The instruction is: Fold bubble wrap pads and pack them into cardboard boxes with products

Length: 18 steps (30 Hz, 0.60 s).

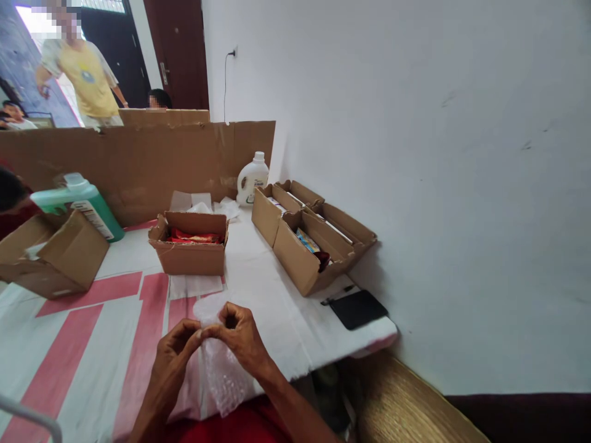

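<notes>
Our left hand and right hand pinch bubble wrap; we cannot read the label on the green bottle.

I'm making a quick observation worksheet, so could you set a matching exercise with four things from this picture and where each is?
Things
1. bubble wrap
2. white handled bottle
3. green bottle
4. red packets

Places
A. just behind the open cardboard box at far left
B. inside the middle cardboard box
C. at the fingers of the left hand and right hand
D. near the white wall, before the cardboard panel

Pairs: 1-C, 2-D, 3-A, 4-B
</notes>
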### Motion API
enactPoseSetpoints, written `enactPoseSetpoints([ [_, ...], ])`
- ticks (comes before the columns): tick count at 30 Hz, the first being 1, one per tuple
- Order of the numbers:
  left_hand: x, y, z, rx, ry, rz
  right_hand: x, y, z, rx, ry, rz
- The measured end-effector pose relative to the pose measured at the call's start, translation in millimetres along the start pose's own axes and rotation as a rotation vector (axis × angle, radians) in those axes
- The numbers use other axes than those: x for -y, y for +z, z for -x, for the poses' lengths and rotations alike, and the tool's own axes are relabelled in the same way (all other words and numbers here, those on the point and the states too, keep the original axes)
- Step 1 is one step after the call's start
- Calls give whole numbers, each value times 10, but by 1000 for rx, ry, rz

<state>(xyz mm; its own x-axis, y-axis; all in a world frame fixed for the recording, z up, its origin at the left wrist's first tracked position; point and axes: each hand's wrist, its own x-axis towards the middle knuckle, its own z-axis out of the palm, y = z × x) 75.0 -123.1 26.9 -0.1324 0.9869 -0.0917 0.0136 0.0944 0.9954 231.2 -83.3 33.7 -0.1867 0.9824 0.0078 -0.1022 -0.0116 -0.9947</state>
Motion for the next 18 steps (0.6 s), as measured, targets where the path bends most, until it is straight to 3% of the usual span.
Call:
enactPoseSetpoints([
  [7, 22, -137, -48, -84, -42, 60, -35, -138, 11, 111, -44, -104],
  [10, 9, -184, -44, -87, -89, 162, -61, -191, 15, 45, -88, -116],
  [13, -22, -167, -14, -52, -169, 297, -85, -227, 17, -41, 6, -147],
  [16, -44, -123, 11, -42, -251, 361, -92, -217, 31, 116, 163, -239],
  [18, -27, -113, 10, -56, -265, 369, -77, -191, 43, 170, 172, -288],
])
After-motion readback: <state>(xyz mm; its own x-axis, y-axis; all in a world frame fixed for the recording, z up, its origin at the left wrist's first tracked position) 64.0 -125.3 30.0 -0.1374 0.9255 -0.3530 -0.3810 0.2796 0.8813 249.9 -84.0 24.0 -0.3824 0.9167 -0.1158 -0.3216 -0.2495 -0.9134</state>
